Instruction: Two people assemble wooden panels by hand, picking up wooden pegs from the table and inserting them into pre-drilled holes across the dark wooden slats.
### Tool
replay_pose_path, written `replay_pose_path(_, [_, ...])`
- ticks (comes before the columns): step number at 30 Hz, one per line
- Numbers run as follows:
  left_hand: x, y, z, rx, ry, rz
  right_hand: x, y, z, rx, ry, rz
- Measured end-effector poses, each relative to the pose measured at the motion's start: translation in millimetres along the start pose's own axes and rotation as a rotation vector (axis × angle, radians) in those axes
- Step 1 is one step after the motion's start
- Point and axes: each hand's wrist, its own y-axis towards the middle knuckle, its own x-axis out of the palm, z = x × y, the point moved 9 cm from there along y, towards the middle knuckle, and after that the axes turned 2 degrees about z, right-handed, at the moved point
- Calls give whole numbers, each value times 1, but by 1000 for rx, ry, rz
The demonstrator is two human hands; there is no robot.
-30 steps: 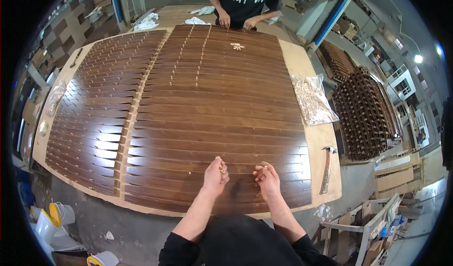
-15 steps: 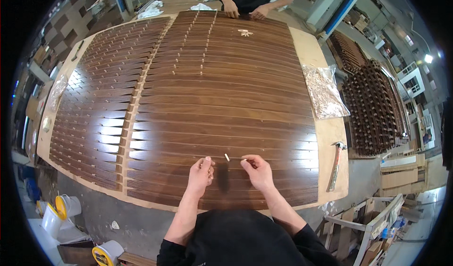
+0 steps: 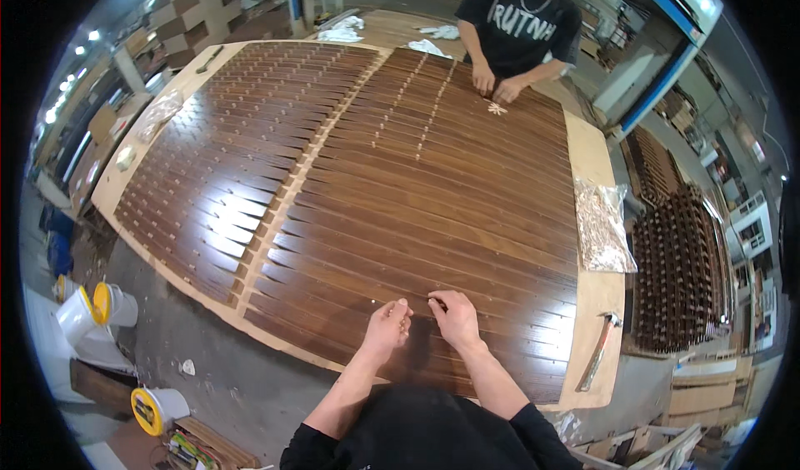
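Note:
Dark brown wooden slats (image 3: 358, 220) lie side by side, with small holes along them. Over the near part, my left hand (image 3: 388, 328) is curled closed; what its fingers hold, if anything, is hidden. Close by on its right, my right hand (image 3: 456, 316) has thumb and fingertips pinched together, just above the slats, on something too small to make out. A small pale wooden dowel (image 3: 372, 301) shows as a light dot on the slats, left of and beyond my left hand. Two rows of upright dowels (image 3: 418, 145) stand farther off.
A co-worker (image 3: 533, 28) leans over the far edge beside a small dowel pile (image 3: 497, 109). Along the right border lie a clear bag of dowels (image 3: 602, 224) and a claw hammer (image 3: 600, 352). More slats with dowels (image 3: 200, 149) cover the left side. White buckets (image 3: 171, 405) stand lower left.
The view has turned, so the table appears tilted and the co-worker shows more fully. My hands have come closer together. The dowel seen between them before now appears left of my left hand.

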Motion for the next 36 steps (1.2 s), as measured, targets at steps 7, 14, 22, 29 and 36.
replay_pose_path(7, [-17, -35, -14, 4, 40, 111, 29, -33, -28, 527, 561, -275])
replay_pose_path(14, [-63, -64, -22, 47, -17, 206, 51, -52, -77, 416, 545, -303])
replay_pose_path(22, [-148, -49, 32, -47, -433, 170, 79, -57, -84, 651, 610, -148])
replay_pose_path(29, [-217, -21, 105, -55, -280, 14, 140, -41, -152, 543, 423, -169])
replay_pose_path(36, [-228, -13, 106, -184, -217, -105, 166, -20, -203, 169, -97, -144])
